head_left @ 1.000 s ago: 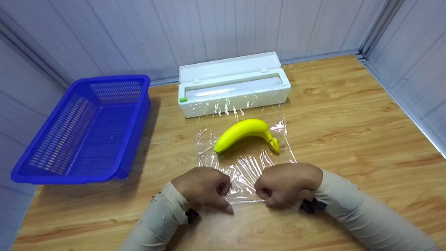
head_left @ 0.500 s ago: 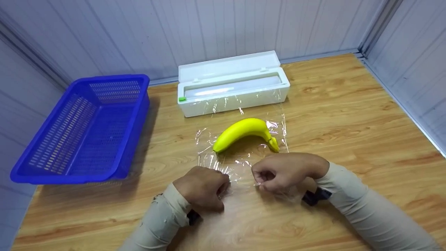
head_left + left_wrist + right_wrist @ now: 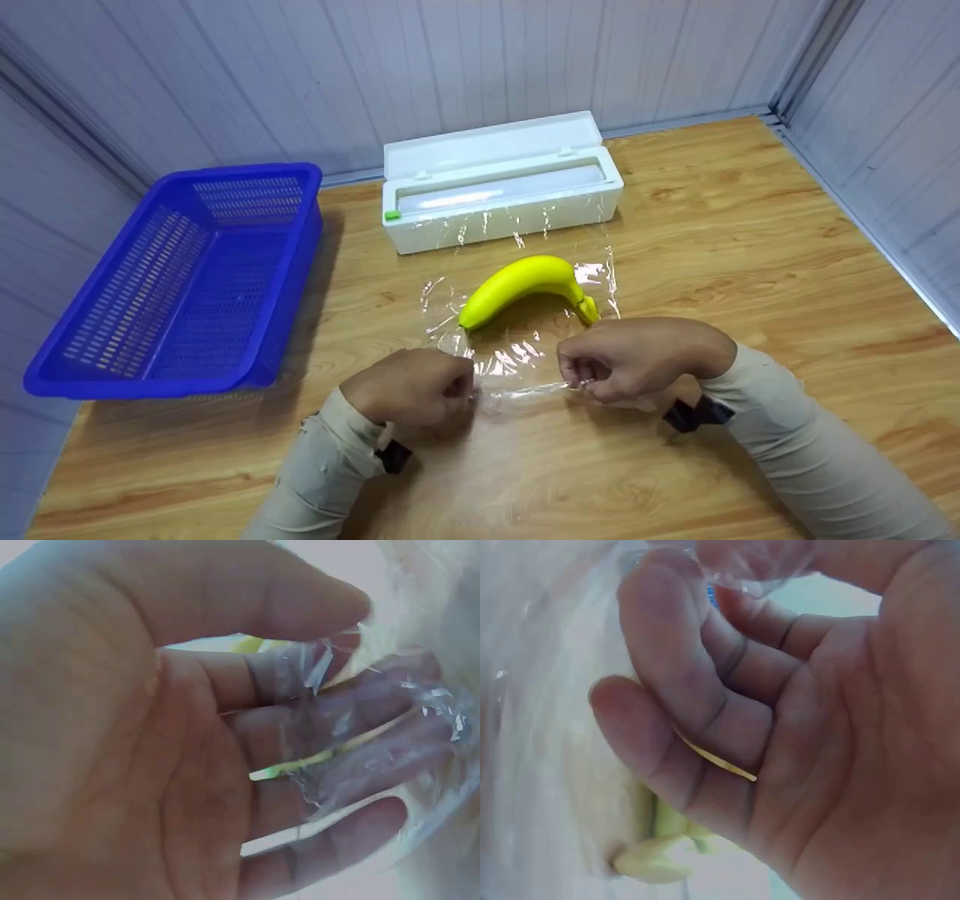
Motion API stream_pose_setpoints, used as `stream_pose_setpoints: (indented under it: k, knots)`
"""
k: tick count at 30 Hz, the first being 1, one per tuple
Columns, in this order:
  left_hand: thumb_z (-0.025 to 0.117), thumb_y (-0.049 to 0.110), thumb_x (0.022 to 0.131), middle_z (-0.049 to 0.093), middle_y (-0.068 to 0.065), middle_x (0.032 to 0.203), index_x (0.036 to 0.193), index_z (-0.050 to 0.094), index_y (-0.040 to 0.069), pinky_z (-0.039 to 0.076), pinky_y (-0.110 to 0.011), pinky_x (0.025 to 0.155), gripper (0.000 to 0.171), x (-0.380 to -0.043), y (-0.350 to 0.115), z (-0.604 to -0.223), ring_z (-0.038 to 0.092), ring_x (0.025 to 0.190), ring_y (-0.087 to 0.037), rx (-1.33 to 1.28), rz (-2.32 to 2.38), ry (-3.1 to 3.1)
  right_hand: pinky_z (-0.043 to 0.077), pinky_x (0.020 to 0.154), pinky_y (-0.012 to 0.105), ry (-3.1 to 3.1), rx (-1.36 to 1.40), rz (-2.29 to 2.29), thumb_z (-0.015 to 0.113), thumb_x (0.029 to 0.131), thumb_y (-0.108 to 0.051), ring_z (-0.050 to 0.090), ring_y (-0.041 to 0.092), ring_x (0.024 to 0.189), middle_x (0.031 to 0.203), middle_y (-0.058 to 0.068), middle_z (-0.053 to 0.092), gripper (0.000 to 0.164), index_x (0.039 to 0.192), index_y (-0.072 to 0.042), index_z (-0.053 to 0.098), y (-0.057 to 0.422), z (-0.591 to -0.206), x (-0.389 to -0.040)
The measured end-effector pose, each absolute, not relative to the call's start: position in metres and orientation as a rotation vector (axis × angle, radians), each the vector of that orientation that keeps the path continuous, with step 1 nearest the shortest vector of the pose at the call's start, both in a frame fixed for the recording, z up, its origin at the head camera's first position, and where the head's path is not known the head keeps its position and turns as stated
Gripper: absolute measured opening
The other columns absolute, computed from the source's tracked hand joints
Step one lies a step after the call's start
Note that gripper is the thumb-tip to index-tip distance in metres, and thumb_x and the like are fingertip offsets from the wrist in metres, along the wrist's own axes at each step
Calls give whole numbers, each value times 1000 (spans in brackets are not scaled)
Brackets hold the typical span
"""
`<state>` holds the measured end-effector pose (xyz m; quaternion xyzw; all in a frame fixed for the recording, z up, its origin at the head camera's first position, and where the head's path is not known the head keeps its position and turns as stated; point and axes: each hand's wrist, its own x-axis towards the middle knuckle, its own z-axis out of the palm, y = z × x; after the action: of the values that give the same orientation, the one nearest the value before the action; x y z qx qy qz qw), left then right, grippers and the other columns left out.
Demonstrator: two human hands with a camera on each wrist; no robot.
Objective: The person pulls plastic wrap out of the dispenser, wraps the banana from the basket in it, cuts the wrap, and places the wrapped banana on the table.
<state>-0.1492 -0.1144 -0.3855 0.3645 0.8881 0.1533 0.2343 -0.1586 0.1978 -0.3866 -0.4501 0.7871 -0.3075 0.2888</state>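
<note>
A yellow banana (image 3: 517, 289) lies curved on a sheet of clear cling film (image 3: 506, 364) in the head view. My left hand (image 3: 412, 390) pinches the film's near left corner between thumb and index finger. In the left wrist view the film (image 3: 442, 705) crosses over the other fingers. At the near right corner my right hand (image 3: 626, 356) pinches the film with thumb and fingertips, close to the banana's stem end. The film edge stretches between both hands. Behind the banana, the sheet runs back to a white wrap dispenser (image 3: 510, 221), lid raised, a film roll (image 3: 502, 189) inside.
A blue plastic basket (image 3: 289, 285) with slotted sides stands on the left of the wooden table (image 3: 750, 285). A green slider (image 3: 392, 215) sits at the dispenser's front left corner. Pale panel walls (image 3: 487, 67) rise behind the table and on both sides.
The near film edge has moved away from me, toward the banana. My right hand has shifted forward and right, my left hand slightly left, so the gap between them is wider. The banana stays put.
</note>
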Motion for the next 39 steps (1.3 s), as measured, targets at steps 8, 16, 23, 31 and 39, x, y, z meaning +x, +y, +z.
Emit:
stream_pose_setpoints:
  k: [8,16,23,31,39]
  knots:
    - [67,20,96,58,10,77,88,64,19,49,-31,64,9,-158,-123,-377,55,70,-10,1015,675,2620,52,67,27,2232,-1195,-843,59,95,-3,56,7,75,85,-8,62,15,102,-13,67,210,-374,-164]
    - [69,20,97,64,8,80,98,67,14,53,-31,63,6,-165,-126,-373,58,69,-9,921,1064,2737,52,64,26,2360,-1132,-971,58,102,-10,57,9,73,87,-2,66,16,111,-10,71,221,-366,-167]
    - [74,15,92,66,-4,80,97,68,9,51,-28,58,10,-170,-130,-371,62,69,-25,670,1531,2583,55,63,27,2483,-1033,-1319,61,100,-8,63,15,73,87,1,69,14,109,-7,72,224,-368,-174]
    - [70,17,96,66,-13,83,98,67,8,47,-26,60,10,-178,-132,-366,61,74,-31,537,1636,2470,57,67,26,2435,-867,-1570,65,97,-5,64,19,75,90,8,68,18,113,1,69,225,-370,-183]
    - [63,18,100,67,-18,92,103,65,3,55,-42,77,15,-201,-129,-354,64,84,-28,545,1524,2288,58,73,28,2322,-921,-1523,61,98,1,66,20,82,98,14,68,20,116,5,67,243,-362,-198]
